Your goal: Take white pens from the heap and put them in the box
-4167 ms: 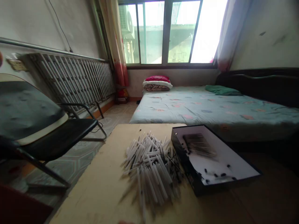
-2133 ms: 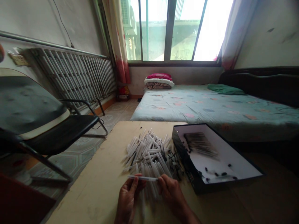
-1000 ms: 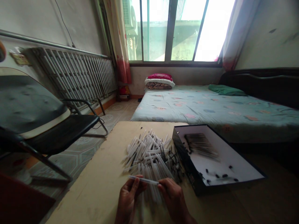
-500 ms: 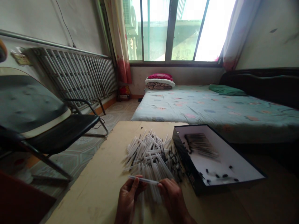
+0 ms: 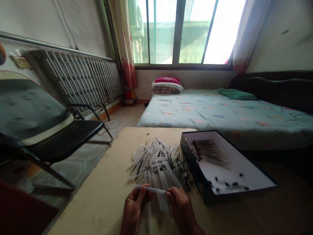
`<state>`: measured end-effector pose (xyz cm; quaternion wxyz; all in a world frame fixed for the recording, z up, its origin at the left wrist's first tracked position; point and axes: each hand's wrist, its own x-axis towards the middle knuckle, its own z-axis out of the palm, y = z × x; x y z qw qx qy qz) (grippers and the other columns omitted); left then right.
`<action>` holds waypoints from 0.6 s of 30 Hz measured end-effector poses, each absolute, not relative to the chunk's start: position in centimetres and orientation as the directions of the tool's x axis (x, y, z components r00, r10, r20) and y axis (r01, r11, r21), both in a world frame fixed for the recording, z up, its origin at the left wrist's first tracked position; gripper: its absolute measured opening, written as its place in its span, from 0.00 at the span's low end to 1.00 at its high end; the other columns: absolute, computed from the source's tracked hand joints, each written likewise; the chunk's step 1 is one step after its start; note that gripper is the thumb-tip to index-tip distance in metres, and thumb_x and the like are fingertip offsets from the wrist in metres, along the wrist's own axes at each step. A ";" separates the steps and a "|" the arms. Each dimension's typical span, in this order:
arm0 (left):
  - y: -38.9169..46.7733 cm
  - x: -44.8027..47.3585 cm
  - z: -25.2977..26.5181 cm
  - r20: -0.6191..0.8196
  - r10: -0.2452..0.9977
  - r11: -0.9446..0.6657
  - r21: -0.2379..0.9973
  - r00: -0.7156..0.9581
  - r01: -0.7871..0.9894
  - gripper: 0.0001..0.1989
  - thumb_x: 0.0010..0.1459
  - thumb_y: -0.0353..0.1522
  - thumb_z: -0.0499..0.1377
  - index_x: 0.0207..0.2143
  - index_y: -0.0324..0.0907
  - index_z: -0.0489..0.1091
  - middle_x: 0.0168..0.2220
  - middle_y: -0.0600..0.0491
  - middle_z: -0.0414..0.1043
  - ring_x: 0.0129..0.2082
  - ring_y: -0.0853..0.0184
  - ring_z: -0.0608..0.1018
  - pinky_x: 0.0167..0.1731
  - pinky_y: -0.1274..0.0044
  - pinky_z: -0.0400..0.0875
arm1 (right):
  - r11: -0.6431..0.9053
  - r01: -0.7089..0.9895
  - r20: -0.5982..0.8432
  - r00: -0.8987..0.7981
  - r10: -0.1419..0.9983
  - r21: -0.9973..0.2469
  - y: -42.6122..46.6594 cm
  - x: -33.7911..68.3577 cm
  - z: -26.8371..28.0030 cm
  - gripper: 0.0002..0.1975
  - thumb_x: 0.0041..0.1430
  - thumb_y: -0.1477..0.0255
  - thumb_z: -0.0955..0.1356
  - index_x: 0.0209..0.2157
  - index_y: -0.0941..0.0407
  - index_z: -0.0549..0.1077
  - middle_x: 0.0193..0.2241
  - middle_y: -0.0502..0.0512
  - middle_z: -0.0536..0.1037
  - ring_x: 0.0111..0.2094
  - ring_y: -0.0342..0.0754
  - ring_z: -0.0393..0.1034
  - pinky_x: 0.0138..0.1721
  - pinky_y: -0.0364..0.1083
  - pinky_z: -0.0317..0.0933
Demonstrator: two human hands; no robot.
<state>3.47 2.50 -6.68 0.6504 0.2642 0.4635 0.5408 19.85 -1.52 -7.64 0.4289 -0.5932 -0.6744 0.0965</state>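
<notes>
A thin translucent plastic tube (image 5: 154,189), much like a pen barrel, is held nearly level between my two hands. My left hand (image 5: 136,201) pinches it near its left end with thumb and fingers. The right end is gripped by my right hand (image 5: 179,199), whose fingers cover that tip. Under and beyond both hands lies a loose pile of similar whitish tubes (image 5: 158,156) on the tabletop. Dark slim pieces (image 5: 184,171) are mixed in along the pile's right side. Fine details of the held tube are too blurred to make out.
An open dark-edged box (image 5: 238,168) right of the pile holds a bundle of dark thin sticks (image 5: 212,152) and several small black pieces (image 5: 235,184). The pale table (image 5: 97,186) meets a bed (image 5: 195,107) at its far edge. A black chair (image 5: 66,137) stands left.
</notes>
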 end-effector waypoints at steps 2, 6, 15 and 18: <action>2.5 3.4 -6.8 -0.318 0.948 0.279 0.842 -0.007 -0.462 0.15 0.38 0.37 0.68 0.29 0.37 0.75 0.22 0.51 0.78 0.24 0.64 0.79 0.28 0.76 0.74 | 0.302 0.653 0.460 0.080 0.884 -0.694 -1.5 19.9 -7.8 0.08 0.62 0.69 0.58 0.33 0.54 0.67 0.25 0.51 0.72 0.28 0.46 0.67 0.30 0.42 0.58; 2.6 3.3 -6.9 -0.312 0.950 0.282 0.837 0.016 -0.468 0.13 0.41 0.36 0.67 0.30 0.38 0.75 0.23 0.51 0.78 0.25 0.65 0.79 0.28 0.78 0.74 | 0.290 0.653 0.439 0.073 0.896 -0.700 -1.6 19.9 -7.8 0.10 0.62 0.68 0.59 0.40 0.56 0.67 0.26 0.52 0.73 0.28 0.46 0.69 0.31 0.41 0.59; 2.5 3.5 -6.7 -0.308 0.951 0.275 0.843 0.003 -0.463 0.14 0.40 0.36 0.67 0.30 0.37 0.75 0.24 0.51 0.79 0.26 0.64 0.79 0.29 0.77 0.74 | 0.285 0.672 0.435 0.061 0.898 -0.683 -1.5 20.1 -7.8 0.12 0.62 0.67 0.57 0.42 0.58 0.66 0.23 0.51 0.73 0.24 0.44 0.69 0.27 0.40 0.58; 2.5 3.5 -6.8 -0.307 0.952 0.275 0.845 0.005 -0.459 0.14 0.40 0.37 0.67 0.30 0.37 0.75 0.23 0.51 0.78 0.25 0.65 0.79 0.30 0.77 0.74 | 0.255 0.703 0.417 0.064 0.907 -0.664 -1.4 20.1 -7.9 0.16 0.64 0.67 0.55 0.30 0.55 0.69 0.20 0.50 0.72 0.22 0.44 0.68 0.26 0.40 0.55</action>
